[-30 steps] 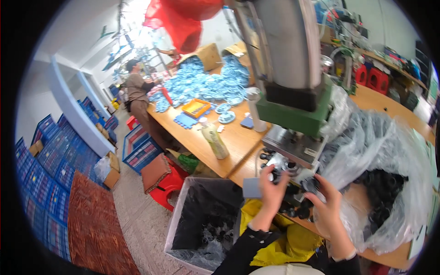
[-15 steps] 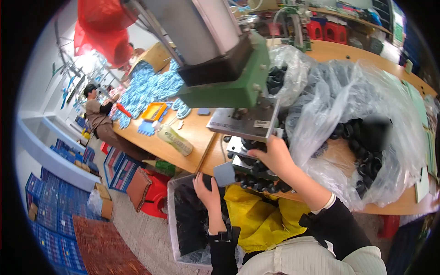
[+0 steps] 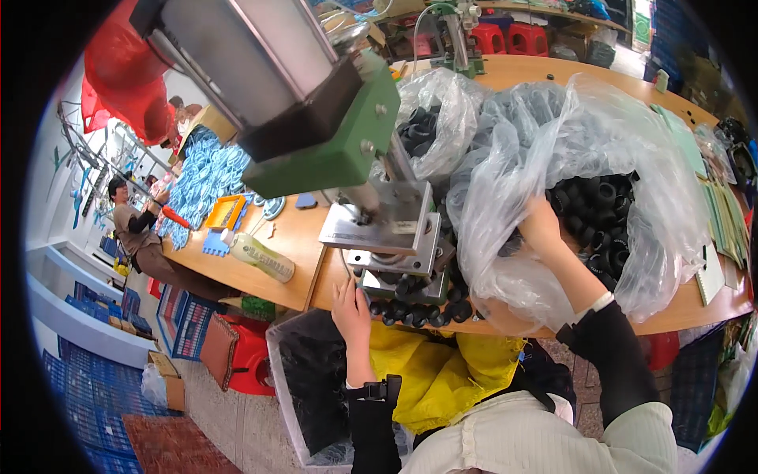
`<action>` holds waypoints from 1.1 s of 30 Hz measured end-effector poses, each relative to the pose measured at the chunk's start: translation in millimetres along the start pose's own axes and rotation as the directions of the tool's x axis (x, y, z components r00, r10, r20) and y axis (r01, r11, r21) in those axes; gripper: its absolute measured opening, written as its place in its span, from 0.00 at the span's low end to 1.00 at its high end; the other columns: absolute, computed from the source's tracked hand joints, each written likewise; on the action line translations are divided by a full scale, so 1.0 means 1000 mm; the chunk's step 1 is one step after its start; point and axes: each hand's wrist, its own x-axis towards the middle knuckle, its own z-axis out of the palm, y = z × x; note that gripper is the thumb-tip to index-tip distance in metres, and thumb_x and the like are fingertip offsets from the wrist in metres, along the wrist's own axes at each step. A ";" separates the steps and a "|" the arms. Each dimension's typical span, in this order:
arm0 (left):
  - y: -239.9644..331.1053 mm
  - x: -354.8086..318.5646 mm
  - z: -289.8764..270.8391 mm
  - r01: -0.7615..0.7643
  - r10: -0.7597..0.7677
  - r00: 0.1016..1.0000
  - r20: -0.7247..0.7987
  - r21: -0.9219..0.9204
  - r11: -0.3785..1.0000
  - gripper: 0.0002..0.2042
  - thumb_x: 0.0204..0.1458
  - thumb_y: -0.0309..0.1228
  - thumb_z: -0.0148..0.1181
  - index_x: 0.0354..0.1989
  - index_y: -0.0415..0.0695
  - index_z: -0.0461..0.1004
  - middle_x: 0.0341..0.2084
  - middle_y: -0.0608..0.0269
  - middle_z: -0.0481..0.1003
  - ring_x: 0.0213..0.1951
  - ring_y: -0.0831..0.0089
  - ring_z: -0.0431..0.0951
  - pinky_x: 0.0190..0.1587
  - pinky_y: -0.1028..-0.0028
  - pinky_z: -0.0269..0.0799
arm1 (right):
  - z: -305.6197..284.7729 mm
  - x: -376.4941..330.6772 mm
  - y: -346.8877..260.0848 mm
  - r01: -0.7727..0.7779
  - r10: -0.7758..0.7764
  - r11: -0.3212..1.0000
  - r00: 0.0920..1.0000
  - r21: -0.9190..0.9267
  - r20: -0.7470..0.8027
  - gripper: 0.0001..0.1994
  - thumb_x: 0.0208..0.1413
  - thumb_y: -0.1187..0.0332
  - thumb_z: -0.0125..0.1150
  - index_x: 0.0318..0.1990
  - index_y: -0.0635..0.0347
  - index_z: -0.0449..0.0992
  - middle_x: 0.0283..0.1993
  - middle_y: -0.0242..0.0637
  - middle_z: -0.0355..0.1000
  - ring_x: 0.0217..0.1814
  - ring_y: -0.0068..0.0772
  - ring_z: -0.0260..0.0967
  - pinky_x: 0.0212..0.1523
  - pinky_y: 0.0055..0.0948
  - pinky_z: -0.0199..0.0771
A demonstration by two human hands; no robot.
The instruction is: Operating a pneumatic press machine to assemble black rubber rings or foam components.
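Observation:
A bench press with a green head (image 3: 332, 134) stands before me. Its upper metal block (image 3: 371, 225) sits low, just above the lower metal plate (image 3: 387, 259). By the front left corner of the press base is my left hand (image 3: 353, 316), its fingers stretched upward and holding nothing I can see. My right hand (image 3: 542, 229) reaches to the clear plastic bag (image 3: 505, 186), with its fingertips partly hidden in the plastic folds. Beside that hand, black hollow rounded parts (image 3: 604, 209) fill the bag's opening. More black parts (image 3: 414, 312) line the foot of the press.
A bottle (image 3: 263, 257), a yellow tray (image 3: 226, 213) and a heap of light-blue pieces (image 3: 209, 174) occupy the bench's left. Below the edge stands a bin lined with black (image 3: 312, 379), beside yellow cloth (image 3: 430, 371). A co-worker (image 3: 138, 229) stands at far left.
My right hand has left the press plates and moved right to the plastic bag. My left hand has risen closer to the press base. The upper block is now nearer the lower plate.

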 end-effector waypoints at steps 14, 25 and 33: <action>0.129 0.077 -0.055 -0.071 -0.034 0.990 -0.134 -0.704 0.707 0.27 0.42 0.30 0.65 0.51 0.35 0.63 0.42 0.50 0.69 0.45 0.59 0.70 0.49 0.65 0.64 | -0.016 -0.017 0.010 -0.132 0.096 0.879 0.990 0.458 0.101 0.22 0.46 0.77 0.55 0.53 0.64 0.70 0.42 0.49 0.74 0.42 0.34 0.72 0.44 0.28 0.70; 0.149 0.099 -0.033 -0.183 -0.024 0.947 -0.321 -0.597 0.782 0.17 0.38 0.30 0.66 0.37 0.38 0.71 0.33 0.48 0.74 0.38 0.47 0.72 0.40 0.57 0.66 | -0.064 -0.088 0.023 -0.352 0.070 -0.068 0.932 0.933 0.357 0.23 0.57 0.71 0.46 0.61 0.64 0.61 0.55 0.35 0.67 0.50 0.22 0.68 0.46 0.20 0.68; 0.145 0.067 -0.022 -0.038 -0.130 0.941 -0.312 -0.481 0.876 0.17 0.42 0.30 0.66 0.40 0.39 0.70 0.32 0.56 0.73 0.38 0.55 0.73 0.46 0.62 0.64 | -0.046 -0.090 -0.007 -0.407 0.116 0.091 0.911 0.909 0.396 0.25 0.48 0.71 0.61 0.56 0.67 0.67 0.55 0.38 0.68 0.54 0.27 0.66 0.55 0.24 0.63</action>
